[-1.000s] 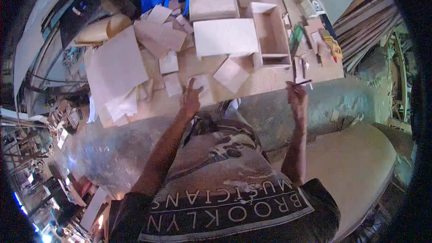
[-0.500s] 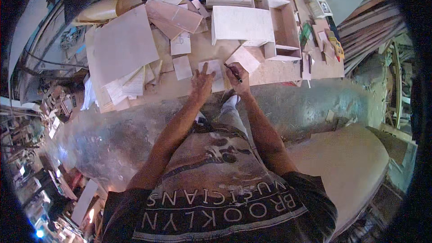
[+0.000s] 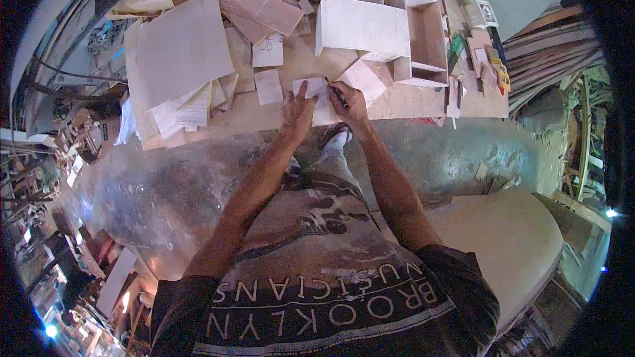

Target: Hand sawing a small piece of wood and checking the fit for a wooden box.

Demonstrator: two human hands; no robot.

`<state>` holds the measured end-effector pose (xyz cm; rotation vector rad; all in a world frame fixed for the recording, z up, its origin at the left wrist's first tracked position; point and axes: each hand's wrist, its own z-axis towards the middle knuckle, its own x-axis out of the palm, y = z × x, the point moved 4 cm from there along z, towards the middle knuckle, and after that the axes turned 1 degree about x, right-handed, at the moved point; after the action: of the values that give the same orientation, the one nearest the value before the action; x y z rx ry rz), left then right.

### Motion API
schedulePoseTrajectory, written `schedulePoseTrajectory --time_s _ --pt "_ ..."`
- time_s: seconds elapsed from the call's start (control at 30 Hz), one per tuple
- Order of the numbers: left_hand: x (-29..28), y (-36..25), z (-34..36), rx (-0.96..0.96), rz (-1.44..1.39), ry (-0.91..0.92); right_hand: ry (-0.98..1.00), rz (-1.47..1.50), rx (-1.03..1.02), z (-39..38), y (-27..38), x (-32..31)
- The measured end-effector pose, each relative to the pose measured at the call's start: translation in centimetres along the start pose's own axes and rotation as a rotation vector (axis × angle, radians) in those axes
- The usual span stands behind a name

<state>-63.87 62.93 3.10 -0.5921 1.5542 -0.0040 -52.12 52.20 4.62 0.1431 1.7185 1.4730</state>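
A small pale rectangular piece lies near the table's front edge. My left hand presses on its left side, with two fingers stretched forward and apart. My right hand is closed round a dark pen, whose tip meets the piece's far right part. Any mark under the tip is too small to make out. Beside my left hand lies another small pale panel, and a tilted pale board is just beyond my right hand.
The wooden worktable bears a large flat board on the left. A white box-like cabinet and an open wooden frame stand at the back. Scraps and a yellow tool lie at right. A big curved board is behind me on the right.
My right hand has moved slightly left, bringing the pen tip onto the pale piece. The left hand stays on the piece. The whole view has shifted a little.
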Motion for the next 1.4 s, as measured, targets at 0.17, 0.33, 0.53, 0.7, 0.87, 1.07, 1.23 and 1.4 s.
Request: schedulePoseTrajectory --time_s 0.17,0.33,0.53,0.7,0.87,1.07,1.23,1.4 --pt "-0.1 -0.3 0.4 0.072 0.143 0.044 0.022 -0.068 -0.032 -0.3 0.3 -0.7" --pt "-0.4 -0.5 0.2 0.053 0.113 0.015 0.165 -0.217 -0.036 -2.4 0.9 -1.4" --pt "-0.1 0.0 0.4 0.052 0.042 0.007 0.253 -0.32 -0.105 -8.3 1.8 -1.9" --pt "0.1 0.4 0.7 -0.091 -0.055 0.079 0.149 -0.142 0.074 -8.1 3.1 -3.7" --pt "-0.3 -0.1 0.7 -0.013 0.07 0.117 0.045 -0.116 -0.023 -2.7 1.6 -3.2" --pt "0.2 -0.1 0.7 -0.032 0.044 0.115 0.003 -0.124 -0.074 -0.6 0.3 -1.8" --pt "0.0 -0.4 0.7 -0.003 0.109 0.116 0.009 -0.197 -0.12 -0.1 0.7 -1.6" --pt "0.9 0.3 0.9 0.066 0.104 0.062 0.08 -0.334 -0.137 -0.6 1.9 -2.3"
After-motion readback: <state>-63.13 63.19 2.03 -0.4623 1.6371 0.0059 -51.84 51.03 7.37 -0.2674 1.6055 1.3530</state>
